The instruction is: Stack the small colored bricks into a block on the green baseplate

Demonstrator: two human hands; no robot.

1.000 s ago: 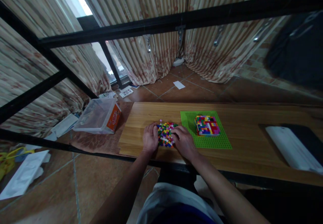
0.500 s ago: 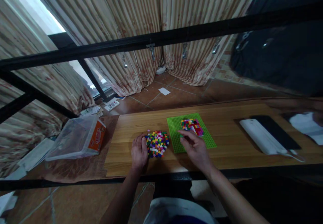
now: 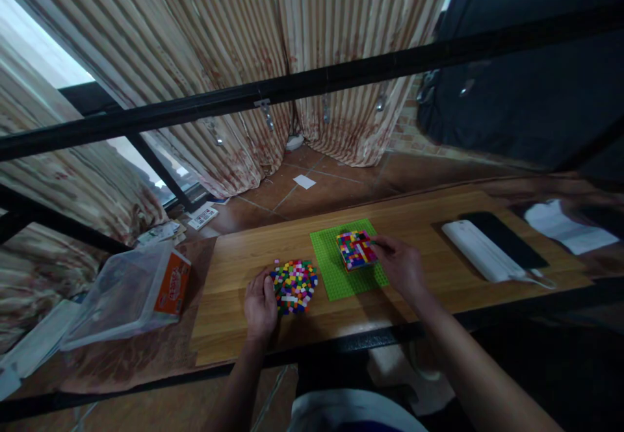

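**Your right hand [image 3: 402,266] is now reaching the brick block [image 3: 355,250], having left the loose pile [image 3: 295,286]**

One wooden board [image 3: 419,224] is lying beneath your work. One clear bin [image 3: 129,289], bearing one orange label [image 3: 172,282], is standing to its left. One green baseplate [image 3: 324,250] is lying on the board, carrying the one block. Farther right, one white oblong device [image 3: 475,250] is lying beside one dark slab [image 3: 514,240]. Your two hands are working apart: the right's fingertips are hovering at or touching the block's right edge, and I cannot tell whether they are pinching anything; your left hand [image 3: 260,307], loosely spread, is resting at the pile's left edge. The pile's bricks are crowding too tightly to count.
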